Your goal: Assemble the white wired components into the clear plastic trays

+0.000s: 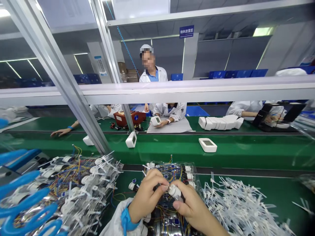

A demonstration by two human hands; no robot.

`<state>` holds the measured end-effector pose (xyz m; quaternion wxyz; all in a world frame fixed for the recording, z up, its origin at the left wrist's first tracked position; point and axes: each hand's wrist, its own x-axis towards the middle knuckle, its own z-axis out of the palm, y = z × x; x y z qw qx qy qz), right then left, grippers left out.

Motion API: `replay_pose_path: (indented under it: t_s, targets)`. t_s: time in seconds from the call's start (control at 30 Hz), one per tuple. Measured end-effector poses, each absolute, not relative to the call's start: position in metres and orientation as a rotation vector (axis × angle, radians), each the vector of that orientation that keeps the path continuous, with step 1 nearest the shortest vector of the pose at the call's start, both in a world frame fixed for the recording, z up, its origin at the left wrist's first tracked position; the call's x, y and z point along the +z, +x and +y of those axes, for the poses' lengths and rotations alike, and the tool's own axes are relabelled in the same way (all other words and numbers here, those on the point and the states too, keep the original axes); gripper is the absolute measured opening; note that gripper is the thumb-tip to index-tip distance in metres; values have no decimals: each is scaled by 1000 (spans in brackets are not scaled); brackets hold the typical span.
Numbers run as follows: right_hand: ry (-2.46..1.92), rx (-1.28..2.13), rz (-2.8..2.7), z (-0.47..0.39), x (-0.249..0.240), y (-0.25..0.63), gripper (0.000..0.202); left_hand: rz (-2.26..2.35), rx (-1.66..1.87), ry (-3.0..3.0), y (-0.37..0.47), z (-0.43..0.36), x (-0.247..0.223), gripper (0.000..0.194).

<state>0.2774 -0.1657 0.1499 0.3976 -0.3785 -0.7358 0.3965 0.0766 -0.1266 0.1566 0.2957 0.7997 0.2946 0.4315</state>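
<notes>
My right hand (190, 203) is closed around a small cylindrical part with a white cap (175, 191) and a dark lower body. My left hand (151, 193), with a blue wrist strap (128, 219), pinches at the capped end; what is between its fingertips is too small to make out. Below both hands lies a clear plastic tray (194, 167) of wired parts, with small blue circuit boards, coloured wires and similar white-capped cylinders. Another such part (133, 186) sits just left of the tray.
Thin white plastic strips (241, 203) are heaped at right. Wired parts with white strips (81, 190) pile up at left, near a coiled blue hose (31, 196). White devices (208, 145) sit on the green conveyor (162, 147). A metal post (66, 82) slants at left; co-workers sit opposite.
</notes>
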Motion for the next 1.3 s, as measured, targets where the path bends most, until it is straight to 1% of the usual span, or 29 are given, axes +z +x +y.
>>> replay_pose_path:
  t_s: [0.27, 0.5, 0.7, 0.87, 0.97, 1.07, 1.3]
  targets:
    - [-1044, 982, -1901, -164, 140, 275, 64, 782, 1136, 2058, 79, -125, 151, 15]
    - [-1037, 938, -1878, -165, 137, 269, 63, 780, 1285, 1986, 84, -124, 146, 12]
    - [-1058, 860, -1922, -164, 136, 267, 64, 724, 1331, 1988, 83, -124, 146, 12]
    - [-1087, 906, -1977, -168, 142, 271, 71, 652, 1314, 2012, 85, -119, 144, 12]
    - [-1067, 969, -1912, -169, 146, 272, 75, 613, 1312, 2006, 85, -117, 142, 15]
    - [-1059, 1006, -1845, -169, 147, 271, 76, 639, 1291, 2006, 84, -117, 143, 20]
    - [-1090, 964, -1879, -164, 149, 275, 73, 709, 1172, 2187, 77, -118, 152, 19]
